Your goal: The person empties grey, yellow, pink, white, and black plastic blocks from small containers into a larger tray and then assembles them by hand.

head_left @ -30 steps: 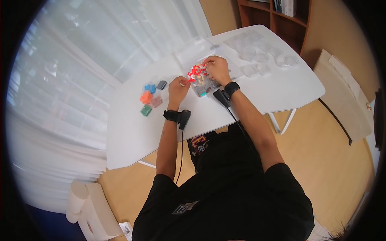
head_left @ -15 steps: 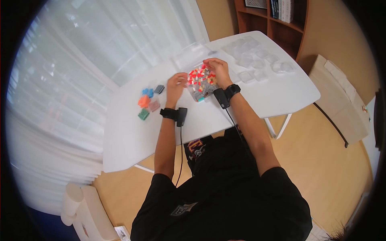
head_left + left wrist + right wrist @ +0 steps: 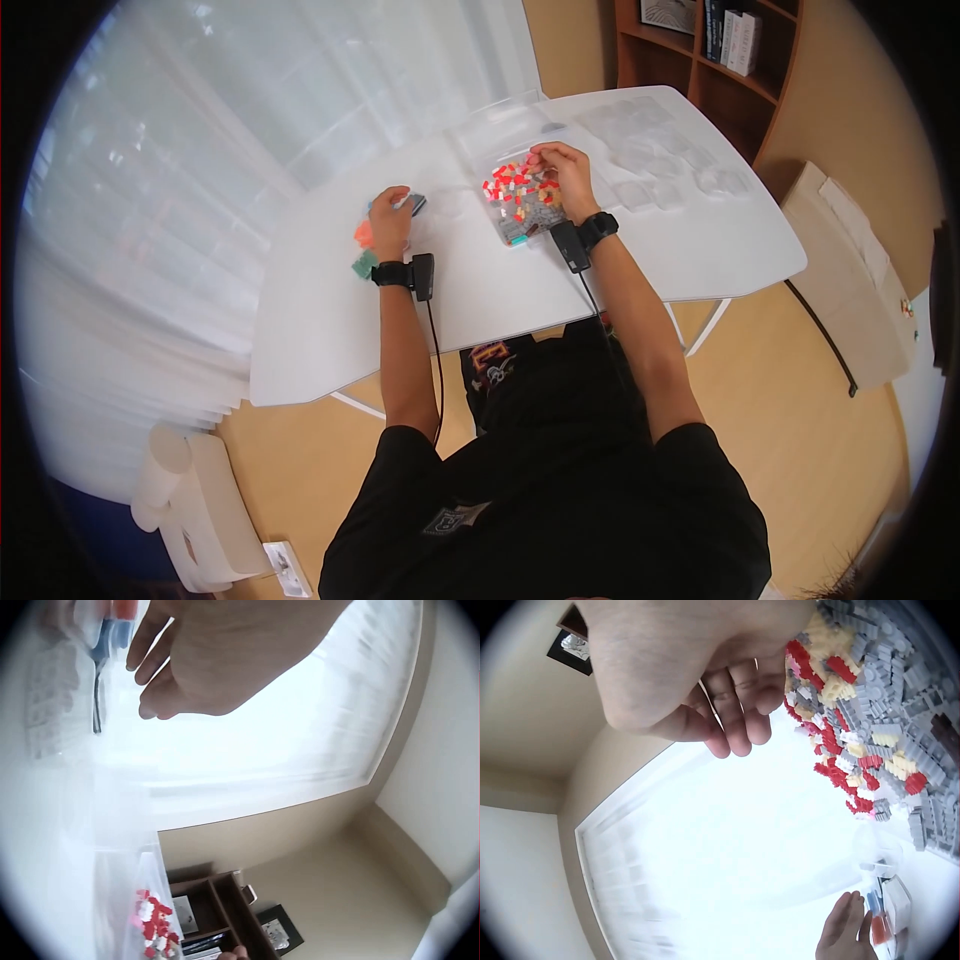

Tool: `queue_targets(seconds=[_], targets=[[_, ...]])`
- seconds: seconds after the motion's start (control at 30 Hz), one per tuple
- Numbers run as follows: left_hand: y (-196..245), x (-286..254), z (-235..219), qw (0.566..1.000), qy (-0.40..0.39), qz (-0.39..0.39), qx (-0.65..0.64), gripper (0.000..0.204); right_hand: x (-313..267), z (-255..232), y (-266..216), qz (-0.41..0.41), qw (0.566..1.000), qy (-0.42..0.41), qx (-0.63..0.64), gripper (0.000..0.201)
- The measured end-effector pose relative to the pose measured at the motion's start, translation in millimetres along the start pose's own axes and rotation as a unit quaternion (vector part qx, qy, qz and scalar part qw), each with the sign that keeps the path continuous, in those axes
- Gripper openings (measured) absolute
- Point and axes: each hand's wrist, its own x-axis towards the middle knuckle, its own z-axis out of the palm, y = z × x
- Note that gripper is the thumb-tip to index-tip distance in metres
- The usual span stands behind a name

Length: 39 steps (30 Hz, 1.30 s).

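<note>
Head view: left hand by the coloured pieces, right hand over the brick pile.

Far left, sheer white curtain behind the white tabletop. On it, first a cluster of small green plastic pieces, then bright orange plastic pieces just beside the left hand, which partly covers the group. Left hand is released: fingers extended, slightly spread, nothing in them per left wrist view. Flat dark grey-blue piece sits right at its fingertips; can't tell if touching.

Mid-table: clear plastic tray with the mixed pile of small red, white, tan and grey plastic bricks. Red and white mostly at the left, grey toward the near edge, where a teal piece lies too.

Right hand hangs over the tray's right part, fingers bent, tips bunched; can't tell whether a brick is pinched.

Further right, clear plastic containers spread on the tabletop. Behind: brown wooden bookshelf. Far right: beige chair.
</note>
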Motion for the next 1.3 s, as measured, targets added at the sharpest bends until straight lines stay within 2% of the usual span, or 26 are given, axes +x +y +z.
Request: queue_targets(seconds=[0.13,0.2,0.23,0.3,0.43,0.5,0.63,0.67,0.7,0.73,0.77,0.8,0.83,0.87,0.9,0.93,0.97,1.0,1.1,1.13,1.17,1.2,1.23,1.27,1.3], targets=[[16.3,-5.2,15.1,0.997,-0.049,-0.022,-0.059,0.033,0.7,1.4,0.7,-0.011,1.000,0.004,-0.007,0.019],[25.3,-8.8,28.6,0.988,-0.053,0.143,-0.019,0.048,-0.4,3.1,1.1,-0.011,1.000,-0.002,-0.011,0.020],[24.5,-8.4,34.1,0.988,-0.053,0.142,-0.021,0.048,-1.1,3.1,0.4,-0.013,1.000,-0.007,-0.015,0.020],[17.6,-7.7,46.2,0.972,-0.117,0.197,0.050,0.059,-2.3,3.7,-1.1,-0.011,1.000,-0.009,-0.018,0.020],[11.9,-5.9,43.5,0.966,-0.169,0.194,0.031,0.059,-0.7,0.9,0.9,-0.017,0.999,-0.035,-0.037,0.019],[19.1,-6.2,37.2,0.979,-0.148,0.130,0.058,0.055,-0.8,1.0,1.5,-0.016,0.999,-0.031,-0.038,0.019],[31.2,-4.1,31.2,0.991,-0.095,0.093,-0.011,0.045,1.5,0.9,5.5,-0.017,0.998,-0.025,-0.053,0.018],[37.1,-4.9,31.3,0.982,-0.121,0.032,-0.142,0.040,1.5,2.5,8.0,-0.019,0.998,-0.024,-0.052,0.018],[42.9,-6.3,31.7,0.951,-0.144,-0.031,-0.271,0.035,0.8,5.2,11.9,-0.059,0.994,-0.043,-0.077,0.015],[48.8,-8.7,31.3,0.951,-0.146,-0.029,-0.270,0.035,0.1,8.0,15.1,-0.099,0.988,-0.060,-0.101,0.014],[64.6,-13.0,27.3,0.929,-0.181,-0.046,-0.320,0.032,-3.3,13.0,12.0,-0.101,0.988,-0.057,-0.101,0.014],[73.2,-16.5,27.3,0.902,-0.215,-0.064,-0.368,0.029,-9.5,18.7,6.1,-0.124,0.974,-0.089,-0.166,0.015],[76.7,-18.4,30.4,0.901,-0.217,-0.063,-0.369,0.029,-15.9,24.0,1.2,-0.145,0.955,-0.120,-0.230,0.019],[79.8,-19.4,33.6,0.893,-0.225,-0.053,-0.386,0.029,-20.5,28.1,-1.3,-0.080,0.963,-0.143,-0.213,0.023],[82.5,-19.9,36.1,0.884,-0.233,-0.043,-0.403,0.030,-23.3,29.9,-5.8,-0.082,0.963,-0.140,-0.214,0.023],[84.4,-20.8,37.2,0.883,-0.236,-0.042,-0.404,0.030,-25.3,30.4,-11.2,-0.014,0.965,-0.154,-0.214,0.023],[89.3,-22.4,35.9,0.889,-0.226,-0.046,-0.396,0.031,-26.6,30.5,-15.1,0.054,0.961,-0.168,-0.213,0.023],[93.3,-23.2,35.5,0.894,-0.216,-0.050,-0.388,0.032,-25.5,29.2,-14.1,0.053,0.961,-0.166,-0.213,0.023],[90.0,-24.2,41.5,0.906,-0.210,-0.038,-0.366,0.032,-17.0,24.8,-3.4,0.012,0.965,-0.173,-0.197,0.022],[86.5,-24.9,41.2,0.905,-0.213,-0.037,-0.366,0.032,-11.7,23.1,-0.3,-0.053,0.959,-0.159,-0.230,0.021],[80.1,-24.9,38.3,0.945,-0.199,0.005,-0.261,0.031,-9.9,21.3,2.3,-0.118,0.947,-0.143,-0.262,0.021],[72.3,-20.4,36.2,0.970,-0.182,0.052,-0.153,0.030,-11.3,19.0,-2.4,-0.122,0.947,-0.138,-0.262,0.021],[59.4,-15.5,33.2,0.969,-0.181,0.062,-0.155,0.030,-9.3,13.1,-12.2,-0.171,0.943,-0.079,-0.276,0.021],[37.9,-15.0,29.6,0.981,-0.148,0.121,-0.045,0.033,-6.4,5.6,-24.6,-0.219,0.932,-0.021,-0.288,0.021],[32.4,-14.9,23.7,0.976,-0.111,0.173,0.066,0.035,-5.4,-6.4,-38.1,-0.208,0.932,0.000,-0.296,0.022]])
